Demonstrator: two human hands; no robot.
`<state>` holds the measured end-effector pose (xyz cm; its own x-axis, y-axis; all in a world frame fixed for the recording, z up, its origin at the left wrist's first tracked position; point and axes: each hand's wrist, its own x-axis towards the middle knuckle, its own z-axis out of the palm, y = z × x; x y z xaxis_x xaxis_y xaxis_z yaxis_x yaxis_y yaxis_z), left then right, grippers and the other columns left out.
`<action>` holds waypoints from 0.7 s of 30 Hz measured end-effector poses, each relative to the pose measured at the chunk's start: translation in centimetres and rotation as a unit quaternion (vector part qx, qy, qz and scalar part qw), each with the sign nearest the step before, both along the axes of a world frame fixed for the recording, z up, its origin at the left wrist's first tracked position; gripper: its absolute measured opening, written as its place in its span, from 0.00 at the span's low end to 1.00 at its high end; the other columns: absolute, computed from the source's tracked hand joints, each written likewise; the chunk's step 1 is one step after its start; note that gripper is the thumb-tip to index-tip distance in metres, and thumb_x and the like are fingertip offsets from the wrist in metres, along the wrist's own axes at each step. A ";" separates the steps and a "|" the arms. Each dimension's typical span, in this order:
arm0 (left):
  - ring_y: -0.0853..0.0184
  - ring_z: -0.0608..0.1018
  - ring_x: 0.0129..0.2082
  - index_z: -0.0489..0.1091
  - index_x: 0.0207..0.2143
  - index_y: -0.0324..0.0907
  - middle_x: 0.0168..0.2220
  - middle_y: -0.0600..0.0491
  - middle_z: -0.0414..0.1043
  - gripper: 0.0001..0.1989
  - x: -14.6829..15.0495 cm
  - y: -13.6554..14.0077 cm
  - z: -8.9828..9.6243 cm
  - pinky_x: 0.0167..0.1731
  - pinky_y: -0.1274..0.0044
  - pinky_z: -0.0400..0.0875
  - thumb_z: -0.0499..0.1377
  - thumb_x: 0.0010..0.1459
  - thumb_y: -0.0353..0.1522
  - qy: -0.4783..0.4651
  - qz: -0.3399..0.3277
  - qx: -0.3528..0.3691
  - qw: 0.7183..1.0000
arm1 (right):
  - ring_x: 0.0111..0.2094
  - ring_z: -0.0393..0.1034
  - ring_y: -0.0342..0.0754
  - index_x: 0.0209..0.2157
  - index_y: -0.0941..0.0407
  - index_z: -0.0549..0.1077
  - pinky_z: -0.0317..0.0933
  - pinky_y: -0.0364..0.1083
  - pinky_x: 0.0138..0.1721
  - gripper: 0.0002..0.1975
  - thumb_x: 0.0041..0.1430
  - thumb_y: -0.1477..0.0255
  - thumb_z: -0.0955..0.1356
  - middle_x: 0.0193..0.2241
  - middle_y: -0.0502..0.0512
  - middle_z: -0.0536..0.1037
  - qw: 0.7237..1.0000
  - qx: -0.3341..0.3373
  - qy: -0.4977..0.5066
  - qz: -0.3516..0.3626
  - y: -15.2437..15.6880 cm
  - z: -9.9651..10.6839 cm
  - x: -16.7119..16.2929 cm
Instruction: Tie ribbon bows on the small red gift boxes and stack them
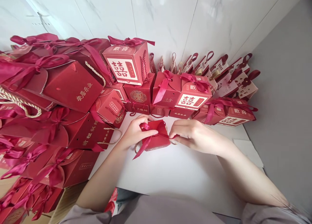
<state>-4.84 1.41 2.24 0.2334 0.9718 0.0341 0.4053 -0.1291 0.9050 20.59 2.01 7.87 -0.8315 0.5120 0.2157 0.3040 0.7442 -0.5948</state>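
A: First entry, please: article and place.
B: Box (159,144), red, one. Middle of the white table (165,175), between the two hands; whether it rests flat or is slightly lifted, cannot tell.

A: Fittings?
B: Ribbon (147,142), magenta, across the top, one tail hanging over the near left corner. Cord (174,142), pale and twisted, at the right side.

A: Left hand?
B: Left hand (138,130), holding the box by its left end: thumb laid over the top, fingers curled at the far side.

A: Right hand?
B: Right hand (192,135), thumb and forefinger pinched together on the ribbon, just beside the cord.

A: Stock, left?
B: Stack (89,92), red boxes, many, with magenta bows; some carry pale cord handles. Carton (63,203), brown, at lower left.

A: Stock, rear?
B: Row (165,95), red boxes, beyond the hands. Panelled box (123,67), one, white-fronted, set on top of a red one. Bags (225,82), pale and red with looped ribbons, behind the row at right.

A: Backing?
B: Wall (165,19), white, grey-veined.
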 end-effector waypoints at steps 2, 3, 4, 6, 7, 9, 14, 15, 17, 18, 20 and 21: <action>0.63 0.75 0.43 0.53 0.21 0.42 0.43 0.51 0.71 0.24 -0.1 0.1 -0.1 0.43 0.72 0.67 0.68 0.47 0.39 0.002 0.005 -0.002 1.000 | 0.32 0.66 0.46 0.33 0.56 0.72 0.56 0.44 0.32 0.10 0.66 0.78 0.62 0.32 0.54 0.73 0.998 0.051 -0.035 0.016 -0.3 0.3 0.0; 0.63 0.75 0.42 0.53 0.21 0.42 0.42 0.51 0.72 0.23 -0.1 0.1 -0.2 0.42 0.72 0.67 0.67 0.48 0.39 0.003 0.006 -0.001 1.000 | 0.31 0.65 0.46 0.31 0.56 0.72 0.55 0.45 0.31 0.11 0.66 0.79 0.61 0.31 0.54 0.72 0.995 0.081 -0.061 0.021 -0.5 0.4 -0.1; 0.63 0.75 0.42 0.53 0.21 0.42 0.42 0.51 0.72 0.23 0.0 0.1 -0.2 0.42 0.72 0.67 0.66 0.49 0.39 0.003 0.006 0.002 1.000 | 0.31 0.64 0.46 0.30 0.56 0.71 0.53 0.45 0.30 0.13 0.66 0.80 0.60 0.29 0.54 0.72 0.990 0.107 -0.086 0.027 -0.6 0.5 -0.2; 0.63 0.74 0.42 0.53 0.20 0.42 0.41 0.51 0.71 0.22 0.0 0.1 -0.2 0.42 0.72 0.67 0.66 0.50 0.39 0.004 0.005 0.009 1.000 | 0.29 0.63 0.46 0.28 0.56 0.69 0.51 0.45 0.28 0.14 0.65 0.82 0.60 0.26 0.52 0.70 0.982 0.138 -0.123 0.035 -0.6 0.6 -0.6; 0.63 0.74 0.42 0.53 0.20 0.42 0.41 0.50 0.71 0.22 0.1 0.1 -0.2 0.43 0.72 0.67 0.66 0.50 0.39 0.006 0.005 0.013 1.000 | 0.28 0.62 0.46 0.27 0.55 0.69 0.50 0.45 0.28 0.14 0.64 0.82 0.61 0.25 0.51 0.69 0.980 0.142 -0.133 0.038 -0.6 0.6 -0.7; 0.63 0.74 0.41 0.53 0.19 0.42 0.41 0.51 0.71 0.23 0.2 0.0 -0.2 0.43 0.72 0.67 0.66 0.49 0.39 0.011 0.006 0.016 1.000 | 0.27 0.62 0.46 0.26 0.55 0.68 0.50 0.45 0.27 0.14 0.63 0.83 0.61 0.24 0.50 0.69 0.980 0.133 -0.145 0.036 -0.6 0.6 -0.9; 0.64 0.74 0.40 0.52 0.19 0.41 0.41 0.52 0.70 0.23 0.2 -0.1 -0.2 0.43 0.72 0.67 0.65 0.51 0.40 0.002 0.016 0.003 1.000 | 0.26 0.65 0.46 0.26 0.55 0.71 0.52 0.46 0.28 0.10 0.61 0.80 0.65 0.24 0.51 0.72 0.981 0.059 -0.187 -0.003 -1.3 0.7 0.2; 0.64 0.74 0.41 0.54 0.19 0.41 0.41 0.51 0.71 0.22 0.1 0.0 -0.2 0.44 0.72 0.67 0.64 0.53 0.40 -0.011 0.014 -0.001 1.000 | 0.26 0.66 0.46 0.27 0.55 0.72 0.53 0.46 0.28 0.09 0.61 0.77 0.67 0.24 0.51 0.73 0.980 0.047 -0.194 -0.009 -1.6 0.9 0.4; 0.63 0.74 0.43 0.60 0.21 0.40 0.42 0.50 0.71 0.18 0.0 0.1 -0.4 0.47 0.72 0.66 0.59 0.58 0.40 -0.048 0.008 -0.012 0.999 | 0.27 0.68 0.47 0.29 0.55 0.73 0.55 0.46 0.29 0.07 0.62 0.71 0.68 0.26 0.53 0.74 0.982 0.039 -0.185 -0.006 -2.3 1.4 0.4; 0.63 0.74 0.45 0.65 0.23 0.40 0.42 0.50 0.71 0.16 0.0 0.2 -0.5 0.48 0.72 0.66 0.57 0.60 0.41 -0.069 0.005 -0.017 0.997 | 0.28 0.68 0.48 0.31 0.55 0.74 0.57 0.47 0.30 0.07 0.63 0.69 0.67 0.27 0.53 0.75 0.985 0.044 -0.167 0.001 -2.6 1.5 0.2; 0.61 0.74 0.47 0.72 0.31 0.40 0.43 0.49 0.72 0.15 -0.1 0.3 -0.7 0.51 0.71 0.65 0.53 0.63 0.40 -0.113 0.005 -0.028 0.993 | 0.32 0.69 0.49 0.34 0.55 0.74 0.61 0.48 0.34 0.11 0.67 0.67 0.63 0.30 0.56 0.76 0.991 0.076 -0.111 0.012 -3.2 1.5 -0.8; 0.61 0.74 0.48 0.74 0.34 0.40 0.43 0.48 0.72 0.15 -0.1 0.4 -0.8 0.52 0.72 0.65 0.53 0.63 0.40 -0.134 0.007 -0.033 0.990 | 0.35 0.70 0.50 0.37 0.56 0.75 0.62 0.49 0.38 0.13 0.68 0.67 0.61 0.34 0.58 0.76 0.992 0.098 -0.081 0.013 -3.4 1.2 -1.5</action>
